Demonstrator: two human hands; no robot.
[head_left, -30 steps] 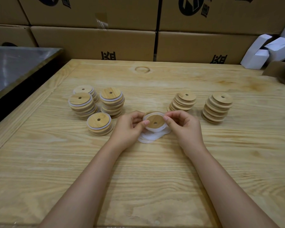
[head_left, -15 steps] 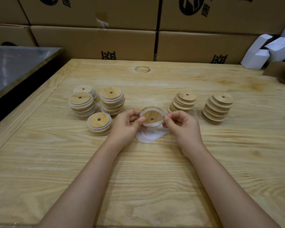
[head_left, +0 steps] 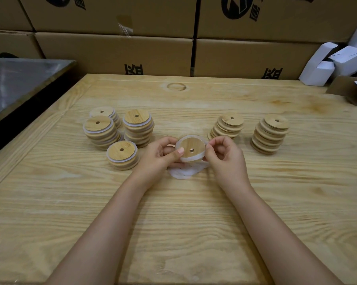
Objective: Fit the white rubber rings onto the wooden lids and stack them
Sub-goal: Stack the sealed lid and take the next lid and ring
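**LID IN HAND, RING PART SEATED**

Far left: four stacks of ringed lids [head_left: 138,128], with white bands showing at their edges. The nearest stack [head_left: 122,155] is the shortest. These are judged finished stock, and the likely home for the next piece.

Centre left: left hand [head_left: 156,159], fingers curled behind the wooden lid [head_left: 192,147], thumb pressed on its face beside the rim. It is clamped on the lid.

Centre: the lid is held tilted toward the camera, just above the table [head_left: 173,223]. A white rubber ring [head_left: 193,159] wraps its near edge; whether it is seated round the far side cannot be told. Below lies a loose heap of spare rings [head_left: 181,172].

Centre right: right hand [head_left: 227,157], fingertips pinching the ring at the lid's right edge.

Right: two stacks of bare lids [head_left: 271,134], well apart from the hands.

Handling note: anchor the seated part with the left thumb. Walk the ring round in short stretches with the right hand. Check for twists, then stack the lid flat.
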